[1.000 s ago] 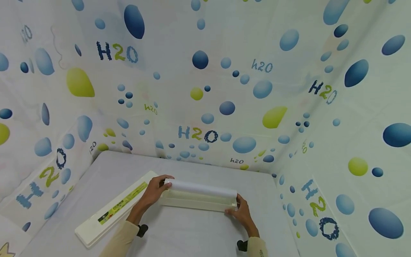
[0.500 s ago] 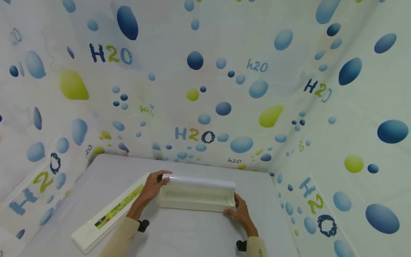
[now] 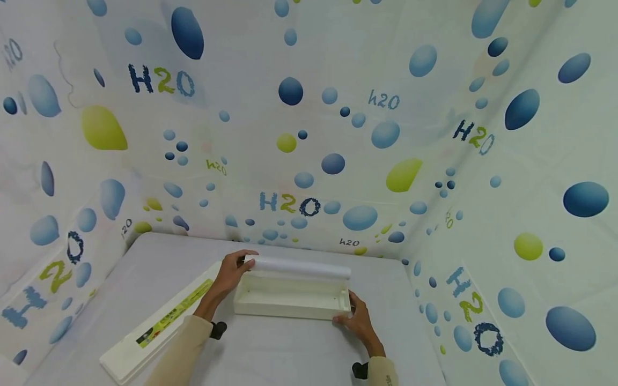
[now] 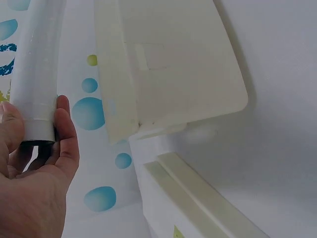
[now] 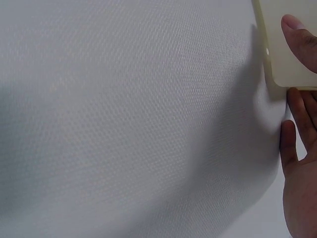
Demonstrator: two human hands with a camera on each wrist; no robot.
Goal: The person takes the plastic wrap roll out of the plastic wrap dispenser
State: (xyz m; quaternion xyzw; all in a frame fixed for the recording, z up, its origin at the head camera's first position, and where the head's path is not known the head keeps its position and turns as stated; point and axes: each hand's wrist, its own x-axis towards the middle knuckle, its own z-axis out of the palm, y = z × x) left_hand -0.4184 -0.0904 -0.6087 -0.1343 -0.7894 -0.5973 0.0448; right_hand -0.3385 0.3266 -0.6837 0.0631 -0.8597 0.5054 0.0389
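A long, glossy white roll of plastic wrap (image 3: 301, 267) is above the back edge of a cream-coloured, open-topped box (image 3: 289, 309). My left hand (image 3: 230, 276) grips the roll's left end. In the left wrist view, the fingers curl round the roll (image 4: 37, 64), whose hollow end shows dark, apart from the box (image 4: 183, 64). At the box's right end my right hand (image 3: 358, 319) holds the corner. The right wrist view has its thumb (image 5: 301, 42) on the box's face and fingers against the end. The box is tilted, its inside facing me.
To the left, a long white lid (image 3: 116, 360) with a yellow-green label (image 3: 176, 313) lies slantwise on the white-covered table (image 3: 280, 354), partly behind the left forearm. Patterned curtains (image 3: 241, 177) stand round the back and sides.
My left hand has lifted the roll up and away from the box, so more of the inside shows. My right hand keeps its hold on the box, which has shifted slightly left in view.
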